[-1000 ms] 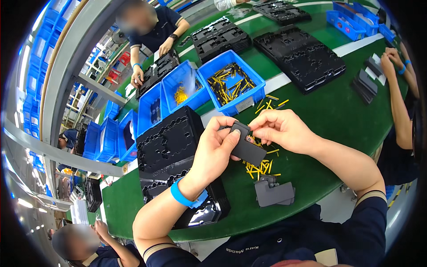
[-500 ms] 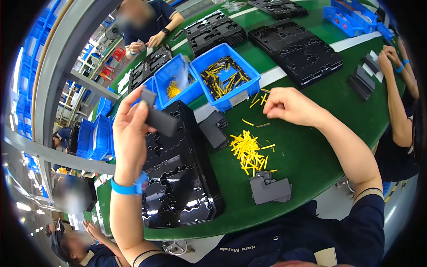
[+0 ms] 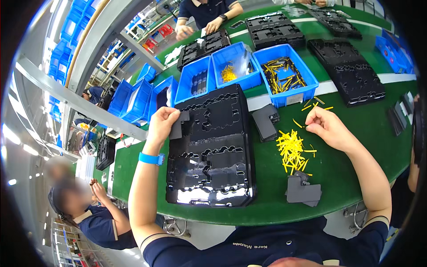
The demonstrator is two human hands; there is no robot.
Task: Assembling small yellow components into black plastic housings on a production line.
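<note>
My left hand [image 3: 161, 127], with a blue wristband, pinches a flat dark grey L-shaped piece [image 3: 176, 130] over the far left part of a stack of black moulded trays [image 3: 222, 149]. My right hand [image 3: 330, 130] is closed, thumb and fingertips together, just above the table. Whatever is between those fingertips, if anything, I cannot make out. Close by on its left lies a heap of thin yellow strips [image 3: 291, 152]. More grey L-shaped pieces [image 3: 265, 123] lie right of the trays, and another small pile of grey pieces [image 3: 304, 191] sits nearer the front edge.
Behind the trays stand blue bins: one with yellow-and-black strips [image 3: 291, 99], one with yellow bits and a clear bag [image 3: 238, 83], one with dark pieces [image 3: 187, 93]. More black trays [image 3: 347, 73] lie farther right. Co-workers [image 3: 207, 18] sit around the green table.
My left hand has lowered the grey piece from the air to the tray stack. My right hand stays pinched near the yellow strips. The whole view has swung leftward.
</note>
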